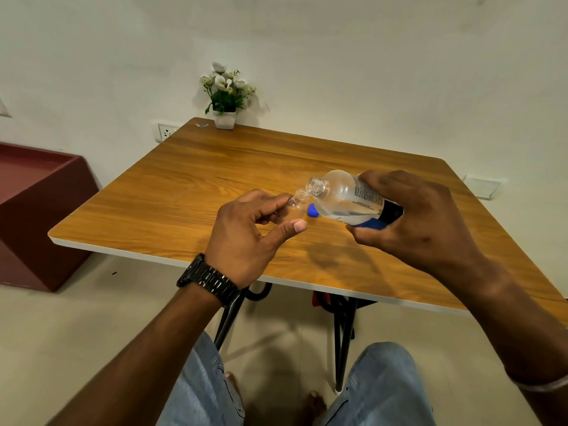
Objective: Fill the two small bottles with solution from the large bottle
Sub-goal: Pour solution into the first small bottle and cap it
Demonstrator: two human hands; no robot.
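My right hand (421, 222) grips the large clear bottle (344, 196) by its labelled lower half. The bottle is uncapped and tipped to the left, with clear solution lying in its lower side. Its open mouth sits just above and to the right of the open neck of a small clear bottle (299, 200). My left hand (249, 235) holds that small bottle between fingers and thumb above the wooden table (184, 192). A blue cap (313, 210) lies on the table right behind the bottles. A second small bottle is not visible.
A white pot of artificial flowers (225, 96) stands at the table's far corner by the wall. A dark red cabinet (40, 210) sits on the floor to the left. My knees are under the table's near edge.
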